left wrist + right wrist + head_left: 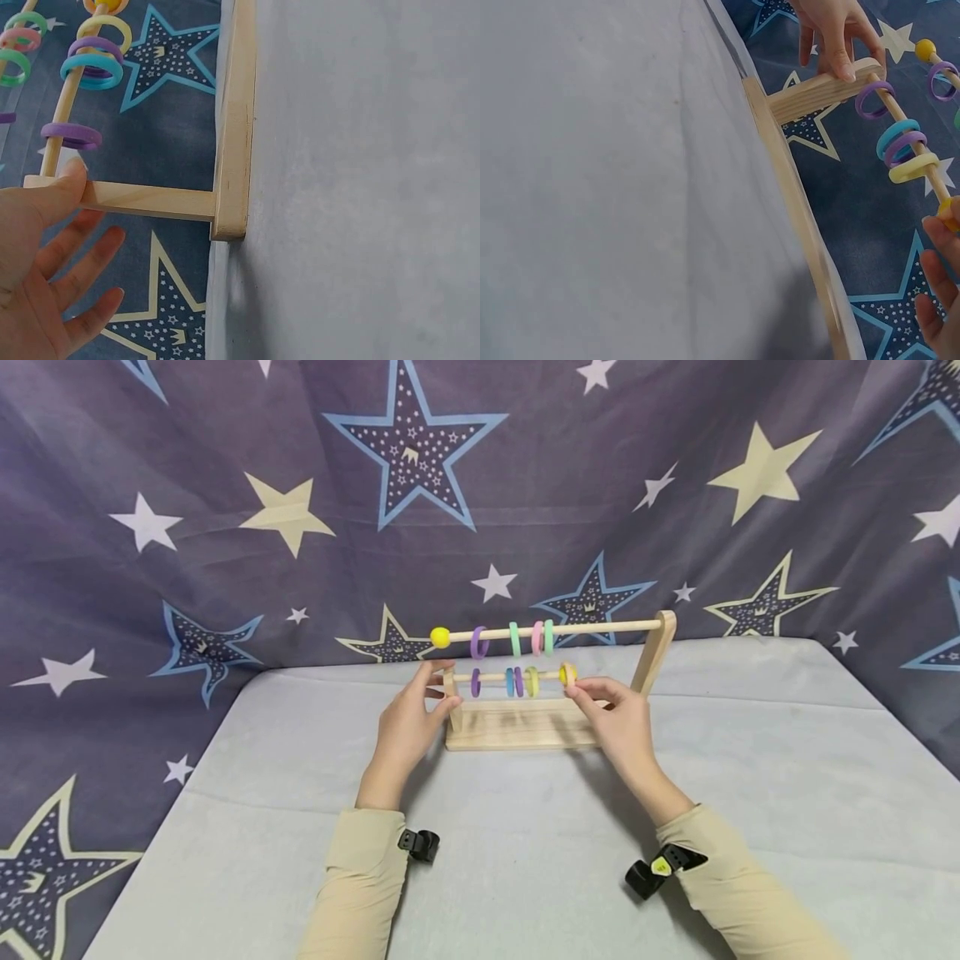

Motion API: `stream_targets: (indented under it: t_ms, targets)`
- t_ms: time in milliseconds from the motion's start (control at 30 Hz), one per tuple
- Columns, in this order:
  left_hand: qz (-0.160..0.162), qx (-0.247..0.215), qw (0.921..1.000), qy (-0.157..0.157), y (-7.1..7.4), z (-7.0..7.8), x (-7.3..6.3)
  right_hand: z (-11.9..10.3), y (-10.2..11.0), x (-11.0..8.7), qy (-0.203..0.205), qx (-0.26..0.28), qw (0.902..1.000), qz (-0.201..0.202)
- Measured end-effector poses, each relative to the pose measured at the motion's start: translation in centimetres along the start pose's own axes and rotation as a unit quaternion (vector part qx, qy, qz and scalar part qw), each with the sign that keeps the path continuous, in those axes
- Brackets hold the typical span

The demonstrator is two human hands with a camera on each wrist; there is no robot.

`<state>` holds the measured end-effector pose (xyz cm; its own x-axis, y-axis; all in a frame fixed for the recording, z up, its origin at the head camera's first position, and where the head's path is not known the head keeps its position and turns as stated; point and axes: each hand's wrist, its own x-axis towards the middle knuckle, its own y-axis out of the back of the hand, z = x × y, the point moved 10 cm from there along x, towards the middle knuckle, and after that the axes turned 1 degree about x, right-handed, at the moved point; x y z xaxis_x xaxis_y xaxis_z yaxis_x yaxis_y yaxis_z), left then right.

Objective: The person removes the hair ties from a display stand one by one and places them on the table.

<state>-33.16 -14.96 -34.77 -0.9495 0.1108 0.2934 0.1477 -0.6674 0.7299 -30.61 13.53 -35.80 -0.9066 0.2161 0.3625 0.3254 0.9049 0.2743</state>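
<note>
Pinching a pale orange ring (pixel 572 673) between thumb and index finger, the right hand (pixel 618 722) has its fingertips drawn close on the rim, and the ring sits around the yellow bead (pixel 563 675) at the free end of the lower rod (pixel 492 677). The left hand (pixel 408 722) grips the top of the left upright (pixel 150 199), thumb on the near side, with its lower fingers spread apart (the left wrist view shows this best). Along that rod, from left to right, hang a purple ring (pixel 476 683), a blue ring (pixel 510 682), a second purple ring (pixel 519 682) and a yellow ring (pixel 532 682). Behind it, the upper rod (pixel 600 627) runs from the right upright (pixel 654 653) and carries purple, green, pink and green rings, ending in another yellow bead (pixel 440 637). The wooden base (pixel 517 737) stands on the cloth-covered surface (pixel 517 860), before a star-patterned curtain (pixel 525 460).
</note>
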Motion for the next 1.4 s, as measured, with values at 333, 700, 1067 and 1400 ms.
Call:
stream_targets:
  t_ms: [333,700,1067,1400]
  targets:
    - [-0.004,-0.002,1.0,0.001,0.0,0.0,0.0,0.4,0.1,0.0,-0.009,-0.001,0.9998,-0.017]
    - [-0.03,-0.017,0.9994,0.005,-0.4,-0.2,0.2,0.3,0.6,-0.7,0.008,-0.037,0.9971,-0.066]
    - [-0.04,-0.041,0.9983,0.005,-0.2,-0.3,0.0,-0.6,-0.5,-2.1,0.031,-0.075,0.9872,-0.137]
    - [-0.039,-0.033,0.9987,0.003,-0.2,-0.3,0.0,-1.4,-2.0,-3.1,0.056,-0.077,0.9814,-0.167]
